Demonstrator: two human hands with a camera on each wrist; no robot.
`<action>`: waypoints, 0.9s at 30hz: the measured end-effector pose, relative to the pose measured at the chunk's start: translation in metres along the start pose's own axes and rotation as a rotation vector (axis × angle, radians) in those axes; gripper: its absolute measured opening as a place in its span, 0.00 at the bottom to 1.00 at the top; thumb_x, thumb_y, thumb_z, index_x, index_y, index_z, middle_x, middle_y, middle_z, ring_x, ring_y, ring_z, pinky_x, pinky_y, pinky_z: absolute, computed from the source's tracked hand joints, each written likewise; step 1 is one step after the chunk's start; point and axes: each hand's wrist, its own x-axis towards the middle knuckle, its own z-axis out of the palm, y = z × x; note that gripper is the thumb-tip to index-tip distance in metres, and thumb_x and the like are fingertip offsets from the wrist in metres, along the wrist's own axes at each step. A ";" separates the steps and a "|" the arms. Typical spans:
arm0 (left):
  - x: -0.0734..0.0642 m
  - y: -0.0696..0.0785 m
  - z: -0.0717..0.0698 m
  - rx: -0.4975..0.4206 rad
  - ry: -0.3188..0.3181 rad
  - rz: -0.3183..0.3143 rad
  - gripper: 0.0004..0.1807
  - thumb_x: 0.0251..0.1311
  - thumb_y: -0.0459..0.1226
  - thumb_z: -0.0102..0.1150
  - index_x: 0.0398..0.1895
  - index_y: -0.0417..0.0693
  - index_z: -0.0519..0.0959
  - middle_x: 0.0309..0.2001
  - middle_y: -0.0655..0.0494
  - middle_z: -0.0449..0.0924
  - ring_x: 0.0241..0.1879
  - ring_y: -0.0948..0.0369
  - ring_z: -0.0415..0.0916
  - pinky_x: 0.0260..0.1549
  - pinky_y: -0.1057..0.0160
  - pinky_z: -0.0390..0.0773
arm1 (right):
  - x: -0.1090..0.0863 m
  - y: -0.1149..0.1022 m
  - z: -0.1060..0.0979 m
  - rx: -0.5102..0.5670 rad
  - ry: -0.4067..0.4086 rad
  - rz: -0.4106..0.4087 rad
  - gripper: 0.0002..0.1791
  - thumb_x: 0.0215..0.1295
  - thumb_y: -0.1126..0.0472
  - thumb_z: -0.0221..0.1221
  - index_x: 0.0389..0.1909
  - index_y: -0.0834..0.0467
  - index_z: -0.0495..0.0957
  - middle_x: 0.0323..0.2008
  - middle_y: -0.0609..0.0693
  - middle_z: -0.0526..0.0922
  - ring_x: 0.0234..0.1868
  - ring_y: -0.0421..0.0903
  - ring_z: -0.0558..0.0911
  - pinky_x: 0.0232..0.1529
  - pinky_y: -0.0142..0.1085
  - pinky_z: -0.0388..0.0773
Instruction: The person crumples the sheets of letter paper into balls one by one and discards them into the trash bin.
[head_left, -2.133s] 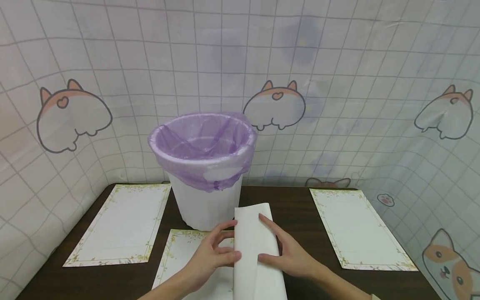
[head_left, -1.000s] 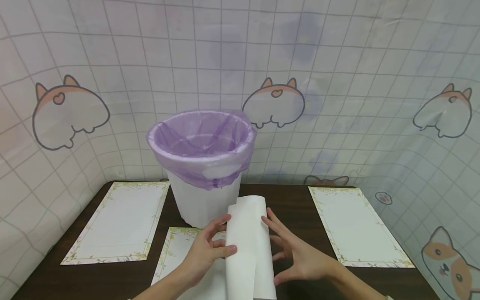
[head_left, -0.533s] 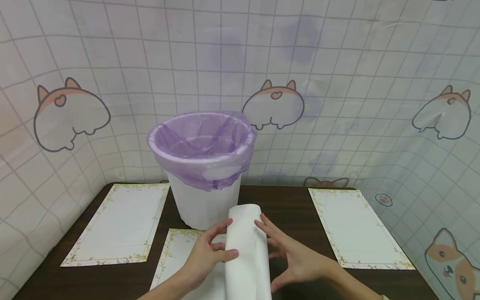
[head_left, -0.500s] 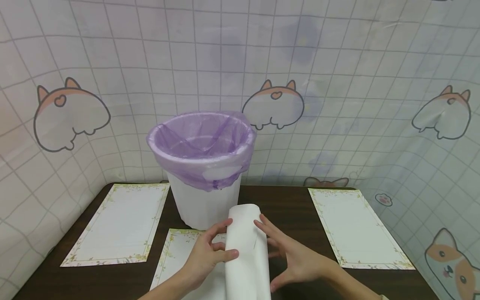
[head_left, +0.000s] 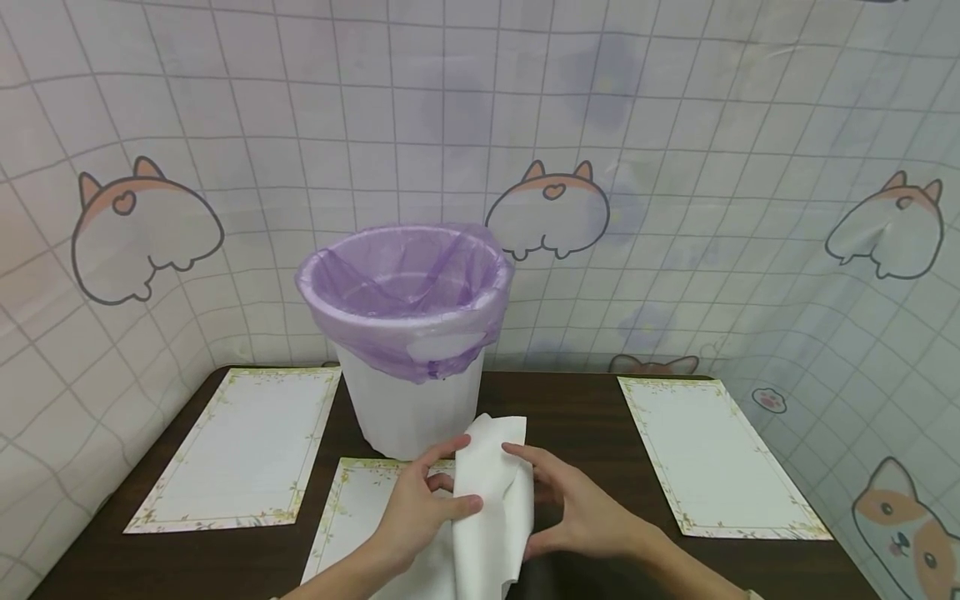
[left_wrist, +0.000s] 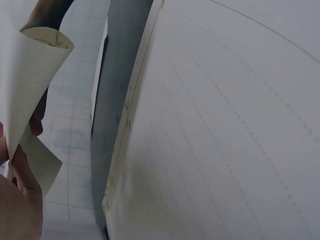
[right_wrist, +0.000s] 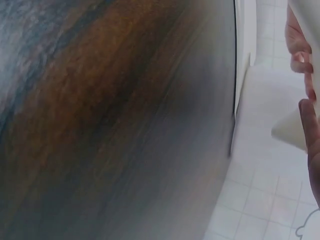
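A sheet of white paper (head_left: 487, 517), bent into a loose roll with creased folds, stands between both hands in the head view. My left hand (head_left: 415, 510) pinches its left edge, thumb on the near face and fingers further up. From the right side, my right hand (head_left: 581, 507) grips it between thumb and fingers. The left wrist view shows the paper's flared, rolled end (left_wrist: 40, 75) with a printed pattern on the inside. A pointed corner (right_wrist: 290, 131) of it sticks out in the right wrist view.
A white bin (head_left: 411, 408) with a purple liner (head_left: 420, 329) stands behind the hands. Flat bordered sheets lie at left (head_left: 240, 454), at right (head_left: 723, 462) and under the left forearm (head_left: 352, 508). The dark table (head_left: 577, 408) backs onto a patterned cloth wall (head_left: 675, 125).
The paper has gone from a flat-folded strip to a smooth roll, then to a narrower, more creased bundle. My right hand let its thumb off, then closed in leftward on the paper.
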 end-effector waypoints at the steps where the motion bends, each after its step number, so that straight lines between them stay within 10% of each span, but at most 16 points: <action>1: 0.000 0.000 0.000 0.007 0.003 0.003 0.43 0.50 0.24 0.77 0.72 0.44 0.71 0.32 0.43 0.85 0.40 0.53 0.84 0.36 0.60 0.84 | 0.001 0.001 0.001 0.000 0.014 0.007 0.58 0.51 0.64 0.79 0.79 0.60 0.54 0.71 0.60 0.65 0.64 0.54 0.76 0.59 0.45 0.79; 20: 0.001 0.005 0.009 0.088 0.019 0.090 0.39 0.51 0.25 0.77 0.69 0.48 0.76 0.42 0.42 0.82 0.37 0.56 0.83 0.31 0.66 0.81 | 0.007 0.008 0.009 -0.010 0.302 0.034 0.29 0.51 0.75 0.74 0.54 0.63 0.75 0.53 0.64 0.77 0.46 0.51 0.84 0.45 0.42 0.85; 27: 0.002 0.005 0.013 0.106 -0.001 0.153 0.34 0.54 0.24 0.73 0.67 0.46 0.78 0.63 0.46 0.74 0.40 0.55 0.83 0.34 0.64 0.83 | 0.008 0.009 0.009 -0.089 0.404 0.086 0.22 0.50 0.79 0.71 0.45 0.60 0.80 0.46 0.60 0.82 0.38 0.47 0.84 0.39 0.39 0.85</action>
